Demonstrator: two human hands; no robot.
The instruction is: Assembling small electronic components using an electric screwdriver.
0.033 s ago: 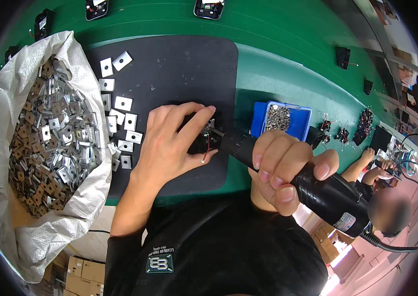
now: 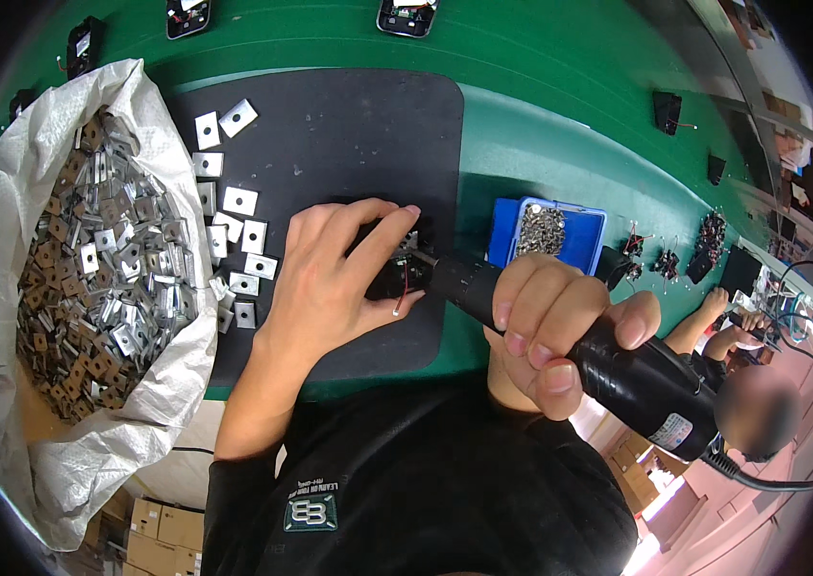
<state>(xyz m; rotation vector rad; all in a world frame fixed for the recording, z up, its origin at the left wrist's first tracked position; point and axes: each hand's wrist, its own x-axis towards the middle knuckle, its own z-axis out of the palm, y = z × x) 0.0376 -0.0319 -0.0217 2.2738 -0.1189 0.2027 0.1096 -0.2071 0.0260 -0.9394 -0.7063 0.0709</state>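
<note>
Left hand: the left hand (image 2: 330, 278) lay on the dark rectangular mat (image 2: 349, 134), fingers curled over a small black part with a thin red wire (image 2: 397, 274); its grip was closed round that part, thumb below and fingertips above.
Right hand: the right hand (image 2: 546, 322) wrapped tight round the black cylindrical electric screwdriver (image 2: 618, 370), grip fully closed on the barrel, thumb lying along the top.
Screwdriver: it was tilted, its tip pointing left and meeting the small black part under the left fingers; a black cable left its rear end at the lower right.
Small black part: it sat on the mat near the right edge, between the two hands, mostly hidden by the fingers.
Mat: it lay on the green table (image 2: 560, 86).
Metal plates: flat square silvery metal plates with centre holes (image 2: 239, 235) lay loose along the left side of the mat, just beside the left hand.
Sack: a white woven sack (image 2: 3, 211) stood open at the left, filled with more of the same plates.
Tray: a blue rectangular tray of small silvery screws (image 2: 548, 230) sat on the table just beyond the right hand.
Other person: a co-worker's hand (image 2: 714, 307) rested on the table at the far right.
</note>
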